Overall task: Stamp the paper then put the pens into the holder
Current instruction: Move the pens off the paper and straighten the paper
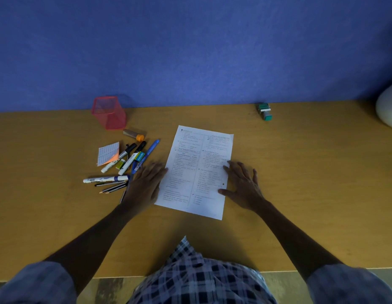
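Note:
A printed white paper [197,172] lies tilted in the middle of the wooden desk [300,172]. My left hand [146,183] rests flat at its left edge and my right hand [243,185] lies flat on its right edge, fingers spread, holding nothing. A green stamp [264,111] lies on its side at the back right, by the wall. A red mesh holder [109,113] stands at the back left, with nothing visible in it. In front of it lies a loose pile of pens and markers [129,159], with a blue pen [146,155], a white marker [106,179] and pencils [112,187].
A blue wall [190,51] runs along the desk's back edge. A glue stick with an orange cap [133,134], a folded printed slip [108,153] and small erasers lie among the pens. A white rounded object [387,106] sits at the far right.

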{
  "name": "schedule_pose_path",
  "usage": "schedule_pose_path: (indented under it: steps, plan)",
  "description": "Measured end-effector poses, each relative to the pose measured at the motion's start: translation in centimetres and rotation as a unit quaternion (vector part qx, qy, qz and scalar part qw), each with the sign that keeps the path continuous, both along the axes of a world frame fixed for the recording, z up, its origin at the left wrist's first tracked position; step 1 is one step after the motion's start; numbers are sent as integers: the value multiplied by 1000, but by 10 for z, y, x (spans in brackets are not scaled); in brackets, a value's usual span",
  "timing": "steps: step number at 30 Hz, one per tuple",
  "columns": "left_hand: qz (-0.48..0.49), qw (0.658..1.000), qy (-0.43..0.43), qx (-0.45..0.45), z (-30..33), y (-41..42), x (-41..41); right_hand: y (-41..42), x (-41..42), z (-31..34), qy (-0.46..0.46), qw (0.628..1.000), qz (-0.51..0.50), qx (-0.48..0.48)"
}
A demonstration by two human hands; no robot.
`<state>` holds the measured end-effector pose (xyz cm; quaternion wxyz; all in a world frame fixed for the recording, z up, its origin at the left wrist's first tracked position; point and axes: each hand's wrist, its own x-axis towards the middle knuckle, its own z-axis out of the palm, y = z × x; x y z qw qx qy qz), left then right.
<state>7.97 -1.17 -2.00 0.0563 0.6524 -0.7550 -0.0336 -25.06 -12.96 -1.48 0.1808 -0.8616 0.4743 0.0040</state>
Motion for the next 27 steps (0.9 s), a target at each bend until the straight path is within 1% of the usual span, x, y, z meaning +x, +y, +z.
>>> schedule_pose_path:
  steps: [5, 11, 15, 18, 27]
  plan:
    - [-28, 999, 10, 20, -2, -8, -13, -12, -2, 3, 26, 999, 14, 12]
    - [9, 999, 48, 19, -4, -3, -27, -25, -5, 8, 52, 998, 26, 21]
    - [27, 997, 76, 23, -6, 2, -34, -30, -5, 8, 60, 998, 35, 6]
    - [35, 995, 93, 33, -8, 4, -36, -30, -6, 10, 61, 997, 39, 5]
    - [28, 993, 104, 45, -9, 4, -35, -31, -9, 7, 48, 998, 37, 19]
